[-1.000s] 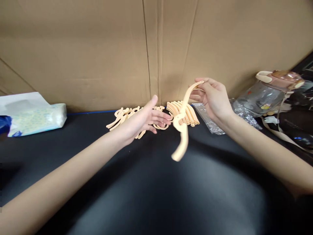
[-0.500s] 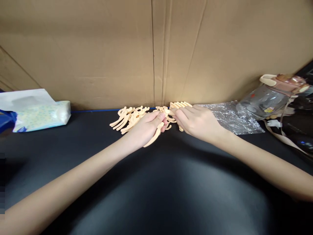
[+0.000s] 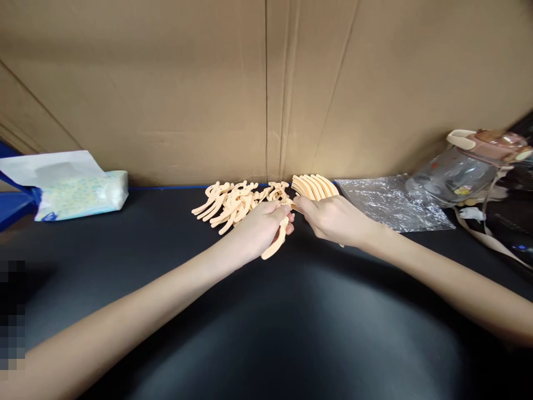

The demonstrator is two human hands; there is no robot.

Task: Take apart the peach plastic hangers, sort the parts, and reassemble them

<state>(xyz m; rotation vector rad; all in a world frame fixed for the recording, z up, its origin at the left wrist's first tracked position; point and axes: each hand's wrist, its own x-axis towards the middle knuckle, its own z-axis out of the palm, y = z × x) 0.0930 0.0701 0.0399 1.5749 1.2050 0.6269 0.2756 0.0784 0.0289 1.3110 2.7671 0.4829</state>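
My left hand (image 3: 266,222) is closed around a curved beige piece (image 3: 275,244), whose wide end sticks out below the fingers. Close by on the right, my right hand (image 3: 333,216) pinches a beige part between thumb and fingers; most of it is hidden, so I cannot tell whether it is the same piece. Behind my left hand lies a loose heap of similar curved beige pieces (image 3: 237,200). A neat row of the same pieces (image 3: 316,186) lies just beyond my right hand, side by side. The fingertips of both hands nearly meet.
A crinkled clear plastic bag (image 3: 387,200) lies right of the row. Behind it a clear bottle with a brown lid (image 3: 462,166) leans with its strap. A tissue pack (image 3: 83,194) sits at the left on the black table (image 3: 266,333). A cardboard wall (image 3: 166,100) closes the back.
The view has shifted slightly. My hands are a little lower and more to the right in the picture, uncovering more of the heap and the row. The left hand still grips its curved piece.
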